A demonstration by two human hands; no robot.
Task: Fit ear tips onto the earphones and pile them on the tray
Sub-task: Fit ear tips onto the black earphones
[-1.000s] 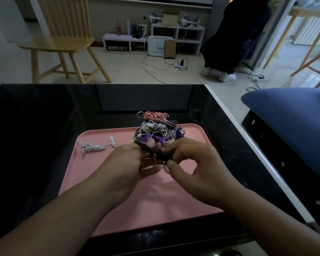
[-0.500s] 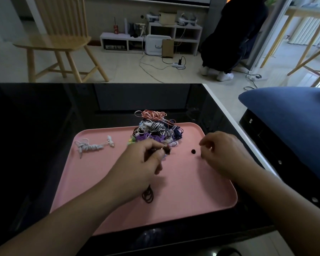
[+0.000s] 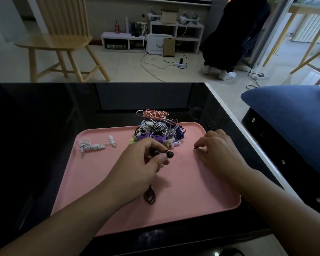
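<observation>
Head view, one pink tray on a black bench. Left hand: fingers curled round a pair of dark earphones, buds showing at the fingertips, its coiled cable hanging down onto the tray. Right hand: fingertips pinching a small black ear tip at the tray surface. Tangled heap of coloured earphones at the tray's far edge. White bundled earphones lying apart, far left of the tray. No legible writing or brand marks anywhere.
</observation>
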